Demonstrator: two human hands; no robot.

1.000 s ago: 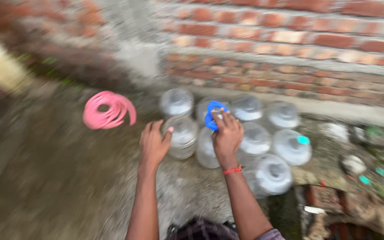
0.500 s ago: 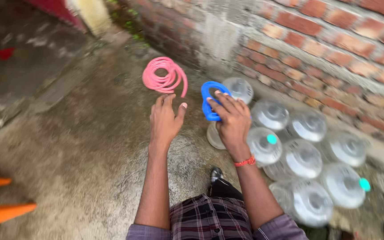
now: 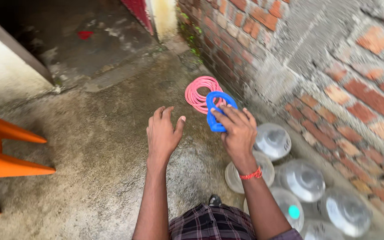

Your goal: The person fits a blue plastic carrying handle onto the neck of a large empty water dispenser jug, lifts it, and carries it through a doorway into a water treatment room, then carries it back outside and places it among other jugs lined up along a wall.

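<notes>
Head view: looks down on two bare forearms stretched out over a damp concrete floor (image 3: pixel 90 146) beside a brick wall (image 3: pixel 334 75).
Right hand (image 3: pixel 236 131): fingers curled down and closed over a blue plastic ring-shaped piece (image 3: pixel 216 111), gripping its near edge; a red thread band sits on the wrist.
Blue piece: held up off the floor, in front of the pink coil as seen from above, close to the wall.
Left hand (image 3: pixel 163 133): fingers spread apart and slightly bent, palm down, holding nothing, just beside the right hand without touching it.
Pink coil (image 3: pixel 198 93): a loop of pink hose or cord lying on the floor at the foot of the wall.
Clear water jugs (image 3: pixel 301 180): several, clustered along the wall under and to the right of the right forearm; one shows a teal cap.
Orange shapes (image 3: pixel 5 151): at the left edge, on the floor.
</notes>
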